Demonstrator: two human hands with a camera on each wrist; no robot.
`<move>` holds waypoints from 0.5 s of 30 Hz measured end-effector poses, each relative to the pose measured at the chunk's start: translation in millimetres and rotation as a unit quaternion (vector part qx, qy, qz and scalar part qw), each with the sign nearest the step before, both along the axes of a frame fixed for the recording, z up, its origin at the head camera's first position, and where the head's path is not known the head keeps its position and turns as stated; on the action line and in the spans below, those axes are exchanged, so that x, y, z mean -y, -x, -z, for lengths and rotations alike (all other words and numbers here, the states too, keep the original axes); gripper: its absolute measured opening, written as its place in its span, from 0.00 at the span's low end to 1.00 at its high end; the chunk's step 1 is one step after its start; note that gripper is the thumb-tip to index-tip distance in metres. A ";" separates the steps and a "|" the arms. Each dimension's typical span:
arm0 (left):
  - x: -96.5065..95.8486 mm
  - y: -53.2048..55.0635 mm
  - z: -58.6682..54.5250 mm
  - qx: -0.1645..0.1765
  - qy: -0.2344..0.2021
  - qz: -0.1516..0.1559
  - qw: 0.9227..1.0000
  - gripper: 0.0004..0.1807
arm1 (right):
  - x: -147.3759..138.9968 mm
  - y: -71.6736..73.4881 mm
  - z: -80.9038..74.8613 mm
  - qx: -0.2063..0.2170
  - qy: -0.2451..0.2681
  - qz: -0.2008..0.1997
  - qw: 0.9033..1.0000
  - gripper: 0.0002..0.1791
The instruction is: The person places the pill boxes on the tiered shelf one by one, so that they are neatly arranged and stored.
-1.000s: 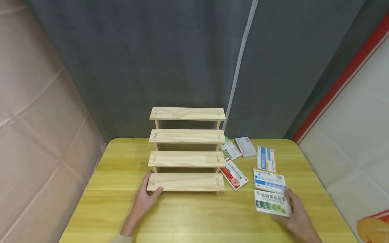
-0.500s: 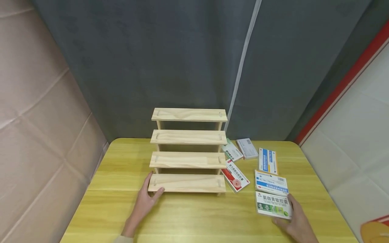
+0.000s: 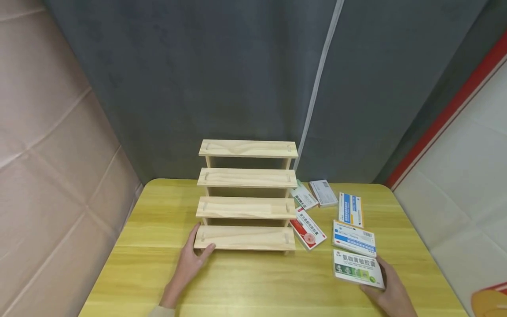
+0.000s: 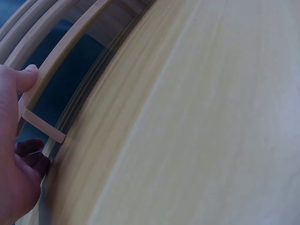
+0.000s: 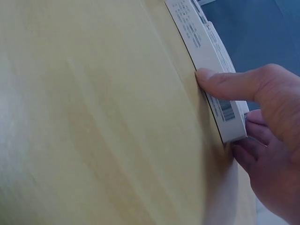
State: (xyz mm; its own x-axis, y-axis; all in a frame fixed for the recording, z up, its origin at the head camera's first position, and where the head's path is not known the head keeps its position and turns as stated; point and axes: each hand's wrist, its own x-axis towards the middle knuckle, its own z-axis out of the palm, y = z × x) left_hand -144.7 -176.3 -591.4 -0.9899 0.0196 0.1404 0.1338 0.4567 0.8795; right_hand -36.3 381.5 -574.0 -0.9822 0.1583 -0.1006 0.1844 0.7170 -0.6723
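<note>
A stepped wooden display rack [image 3: 245, 237] with several shelves stands mid-table. My left hand [image 3: 188, 263] grips the left end of its lowest shelf. In the left wrist view the thumb [image 4: 29, 77] lies against that shelf's front edge, with the other fingers low beside the rack's end. My right hand [image 3: 392, 288] holds the right end of a white and green medicine box [image 3: 358, 267]. In the right wrist view its thumb [image 5: 229, 85] presses the long side and the other fingers are around the far corner. Just behind is a white and blue medicine box [image 3: 354, 238].
Farther back lies another blue and white box [image 3: 350, 210]. Near the rack's right side are a red and white box [image 3: 309, 229], a green and white box [image 3: 304, 196] partly behind the shelves, and a grey-white box [image 3: 323, 193]. A dark curtain [image 3: 198, 79] hangs behind the table.
The right end of the white and green box has swung slightly toward the person, widening its gap from the blue box behind. The left hand stays on the rack. The view has shifted a little.
</note>
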 end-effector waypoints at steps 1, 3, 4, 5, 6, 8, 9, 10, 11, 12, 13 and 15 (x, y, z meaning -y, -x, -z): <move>0.0 0.0 0.0 0.000 -0.001 0.000 1.000 0.49 | -0.2 -0.2 0.3 0.002 0.001 0.003 1.000 0.64; 0.2 -0.2 0.1 0.000 0.002 0.000 1.000 0.49 | -0.4 -0.4 0.7 0.009 0.005 0.009 1.000 0.66; 0.2 -0.2 0.2 0.000 0.003 0.000 1.000 0.49 | -0.3 -0.5 0.7 0.012 0.007 0.012 1.000 0.66; 0.3 -0.2 0.2 -0.001 0.004 -0.001 1.000 0.49 | 0.0 0.0 0.4 0.020 0.005 0.018 1.000 0.67; 0.4 -0.1 0.5 -0.001 0.005 -0.001 1.000 0.49 | 0.1 0.3 0.2 0.025 0.003 0.022 0.999 0.68; 0.6 0.0 1.1 -0.002 0.008 -0.001 1.000 0.49 | -0.1 0.8 -0.4 0.037 0.001 0.026 0.999 0.69; 0.7 0.1 1.3 -0.002 0.008 -0.001 1.000 0.49 | -0.2 1.0 -0.9 0.046 0.000 0.030 0.998 0.69; 0.8 0.2 1.7 -0.002 0.008 -0.001 1.000 0.49 | -0.5 1.2 -1.1 0.053 -0.005 0.033 0.998 0.70; 0.9 0.2 2.0 -0.002 0.009 -0.001 1.000 0.49 | -0.9 1.4 -1.6 0.060 -0.007 0.037 0.997 0.71; 1.0 0.3 2.3 -0.002 0.010 -0.002 1.000 0.49 | -1.4 1.2 -1.6 0.063 -0.011 0.038 0.997 0.71; 1.0 0.4 2.4 -0.001 0.009 -0.002 1.000 0.49 | -1.8 1.1 -1.8 0.069 -0.012 0.040 0.997 0.71; 1.1 0.4 2.6 0.000 0.009 -0.001 1.000 0.49 | -2.6 0.8 -2.0 0.077 -0.015 0.042 0.996 0.71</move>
